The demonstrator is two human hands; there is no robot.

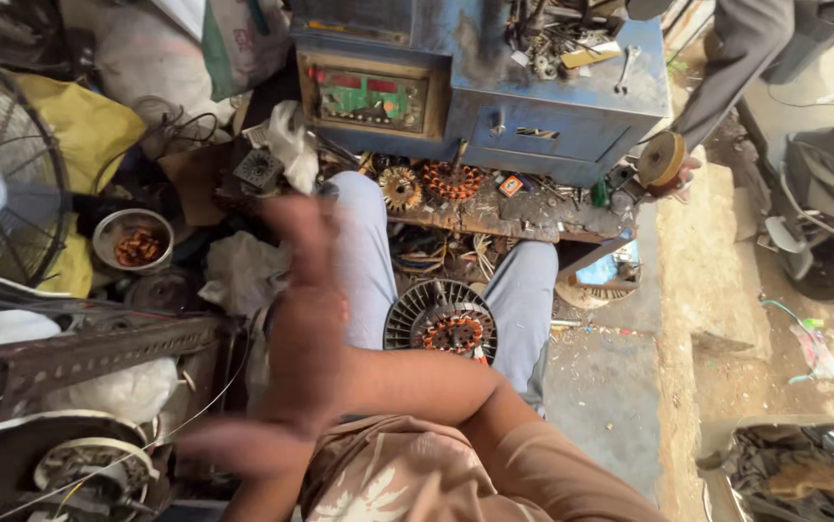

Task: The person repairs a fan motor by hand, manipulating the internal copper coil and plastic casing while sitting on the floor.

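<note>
Place: small motor and fan repair workshop, crowded and dusty.
Machine: blue metal winding machine [533,106] with a counter panel [369,100].
Parts: motor core with copper windings [441,324], further wound cores [454,180] on a worn wooden bench [523,215].
Stock: fan guard [1,184], bowl of copper wire [133,242].
Floor: bare concrete [610,387] with scrap.

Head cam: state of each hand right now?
Left hand: blurred, raised, fingers open, holding nothing.
Right hand: cannot be told; only the forearm shows clearly.
</note>
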